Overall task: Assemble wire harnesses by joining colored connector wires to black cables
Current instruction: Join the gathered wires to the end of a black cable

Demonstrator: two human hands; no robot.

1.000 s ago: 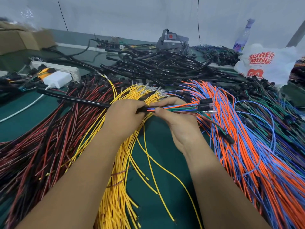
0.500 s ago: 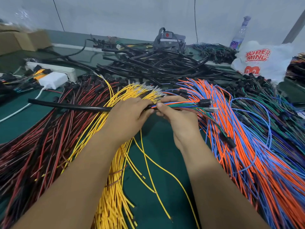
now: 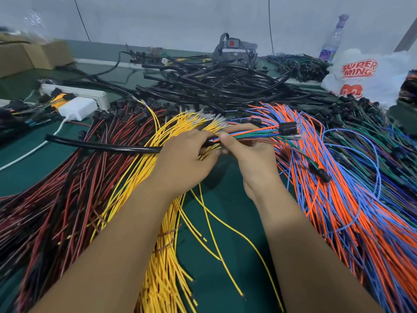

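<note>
A black cable runs from the left across the wire piles into my left hand, whose fingers grip its right end. From that end a bundle of colored connector wires (green, blue, orange, red) runs right to a black connector. My right hand pinches this bundle right beside the cable's end, thumb on top. Both hands hover above the yellow wire pile and the green table.
Red-and-black wires fan out at left, orange and blue wires at right. A heap of black cables lies behind. A white power strip, a cardboard box, a plastic bag and a bottle stand at the back.
My hands have stayed together at the joint; the right thumb has slid closer to the cable's end. The cable's left part has dropped a little lower.
</note>
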